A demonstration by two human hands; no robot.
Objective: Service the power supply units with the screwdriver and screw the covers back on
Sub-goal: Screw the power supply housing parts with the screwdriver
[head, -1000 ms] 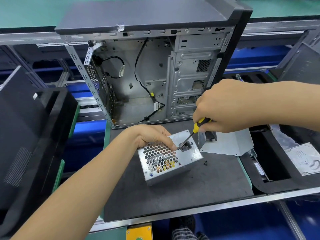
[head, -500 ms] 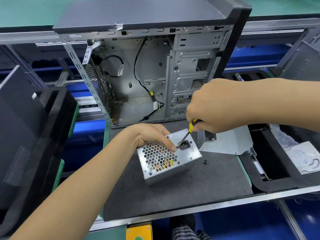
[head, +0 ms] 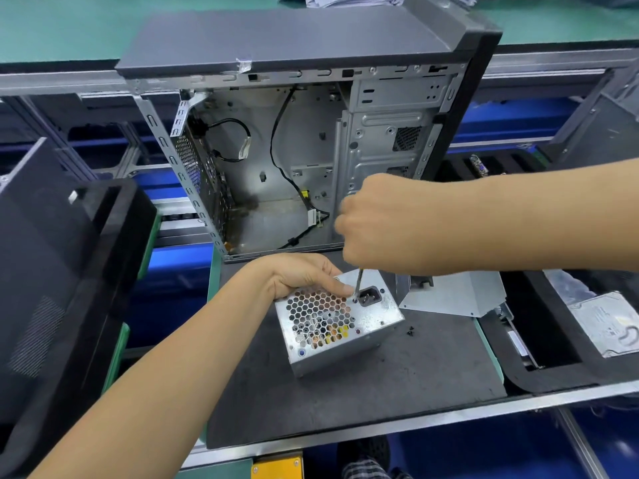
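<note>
On mat (head: 345, 402) | left hand (head: 304, 274) grips PSU (head: 337, 323) | right hand (head: 383, 223) grasps screwdriver (head: 358, 283) | no readable labels

I see a dark grey tabletop (head: 397, 385) with the power supply unit (head: 337, 324) resting on it near the middle, tilted. Just beside it, right, lie small black screws (head: 410, 330). A loose metal cover (head: 456, 294) sits further right, and the open computer case (head: 304, 140) stands upright at the back.
</note>
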